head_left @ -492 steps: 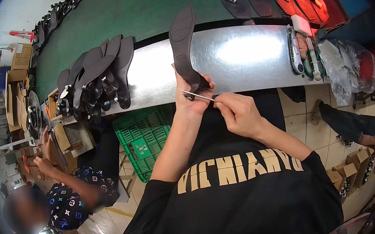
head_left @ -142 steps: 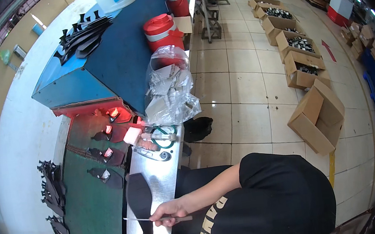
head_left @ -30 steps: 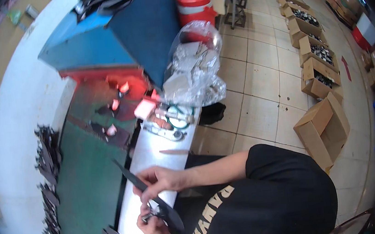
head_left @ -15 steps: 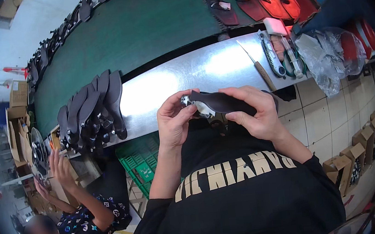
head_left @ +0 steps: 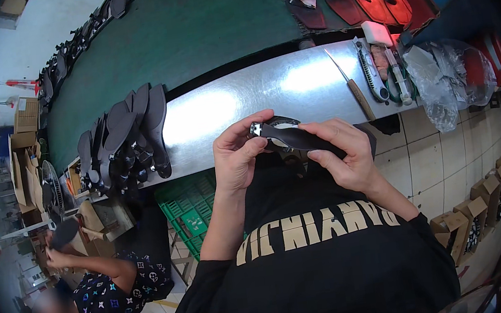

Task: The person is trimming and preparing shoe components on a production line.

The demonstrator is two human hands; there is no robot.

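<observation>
A dark sandal (head_left: 301,139) is held in front of my chest, just off the bench's near edge. My left hand (head_left: 235,153) pinches its strap end between thumb and fingers, where a small shiny fitting shows. Around the other end of the dark sole, my right hand (head_left: 349,152) has its fingers on top and its thumb underneath. A pale patch is visible between strap and sole. To the left on the steel bench (head_left: 213,102) lies a heap of similar dark sandals (head_left: 121,133). Beyond my right hand rests an awl with a wooden handle (head_left: 359,99).
A green conveyor belt (head_left: 199,35) runs behind the bench, carrying sandals (head_left: 341,7) under red light. At right lie a cutter knife (head_left: 370,71), a syringe (head_left: 400,77) and a clear plastic bag (head_left: 434,89). A green crate (head_left: 190,211) stands below; a co-worker (head_left: 108,290) is at left.
The sandal has turned in my hands, so its strap now shows more and the pale part less. The co-worker's hands have come together and now hold a dark sole-shaped piece.
</observation>
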